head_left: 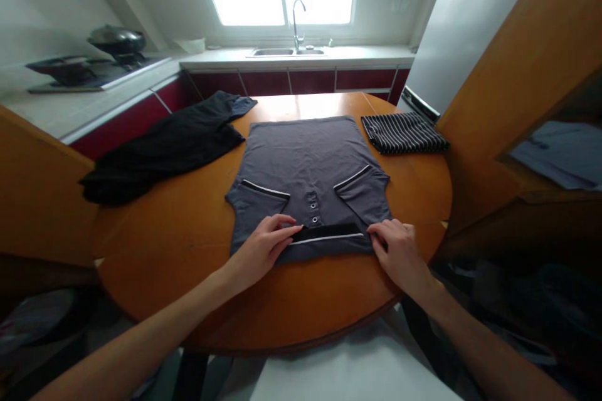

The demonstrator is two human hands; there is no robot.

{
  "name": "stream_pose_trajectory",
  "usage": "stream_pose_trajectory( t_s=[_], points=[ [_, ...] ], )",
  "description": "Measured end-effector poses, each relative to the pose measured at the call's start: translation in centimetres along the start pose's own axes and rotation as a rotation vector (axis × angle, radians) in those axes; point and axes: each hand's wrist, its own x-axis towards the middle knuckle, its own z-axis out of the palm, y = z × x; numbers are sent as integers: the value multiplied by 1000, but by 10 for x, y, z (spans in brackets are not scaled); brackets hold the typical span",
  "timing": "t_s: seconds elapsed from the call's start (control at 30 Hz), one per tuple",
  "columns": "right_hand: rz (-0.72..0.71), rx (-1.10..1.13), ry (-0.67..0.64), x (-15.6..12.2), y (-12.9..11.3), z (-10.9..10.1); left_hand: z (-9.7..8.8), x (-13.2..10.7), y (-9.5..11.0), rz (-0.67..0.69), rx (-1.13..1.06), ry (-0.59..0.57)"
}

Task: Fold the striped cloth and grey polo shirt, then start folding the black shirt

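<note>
A grey polo shirt lies spread flat on the round wooden table, its collar end toward me and its hem toward the window. Both short sleeves are turned inward over the body, showing black and white trim. The dark collar with a white stripe lies flat below two buttons. At the collar's left end, my left hand has its fingers closed on the edge of the fabric. My right hand pinches the shirt at the right shoulder, just beyond the collar's other end.
Black clothing lies loosely along the table's left side. A striped folded garment sits at the back right of the wooden table. Behind are a counter with a sink and a stove with pans. Wooden panels flank the table.
</note>
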Motion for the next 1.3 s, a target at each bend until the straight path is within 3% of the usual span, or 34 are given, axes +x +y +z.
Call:
stream_pose_trajectory(
  t_s=[0.13, 0.3, 0.4, 0.57, 0.77, 0.87, 1.0, 1.3],
  points=[
    [-128, 30, 29, 10, -21, 2, -3, -3, 24, 87, 167, 21],
    [-463, 16, -215, 19, -43, 21, 14, -3, 34, 240, 289, -232],
    [-450, -52, -292, 18, -38, 29, 20, -3, 27, 239, 293, -292],
    [-424, -98, -302, 14, -27, 29, 16, -8, 19, 200, 281, -299],
    [-396, -94, -268, 11, -27, 28, 14, -13, 12, 33, 192, -183],
    [-375, -58, -220, 10, -27, 30, 10, -3, 11, -36, 68, -94],
    [-346, 11, -145, 13, -33, 32, 7, 16, 6, -20, 6, -111],
    [-404, -26, -236, 17, -45, 34, 23, 29, -10, -93, -98, -28]
  ],
)
